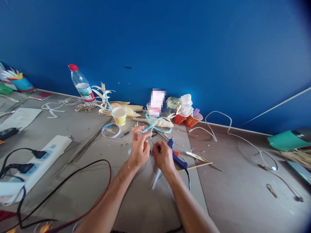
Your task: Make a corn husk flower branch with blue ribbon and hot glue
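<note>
A light-blue looped flower shape (152, 124), which looks made of twisted strips, stands up in front of me on a thin stem. My left hand (139, 147) pinches the stem just under the loops, between thumb and fingers. Lower down, my right hand (163, 156) has its fingers closed on the same thin stem, whose lower end is hidden by the hand. Right beside my right hand lies a dark-blue glue gun (178, 158), its nozzle pointing away from me. A translucent glue stick (156, 179) rests below, between my forearms.
A yellow paper cup (120, 120) holding a husk flower, a tape roll (111, 131) and a water bottle (84, 89) stand left. Red cups (193, 120) are at the wall. A power strip (54, 149) and dark cable (109, 174) lie left, a white cable (229, 129) right.
</note>
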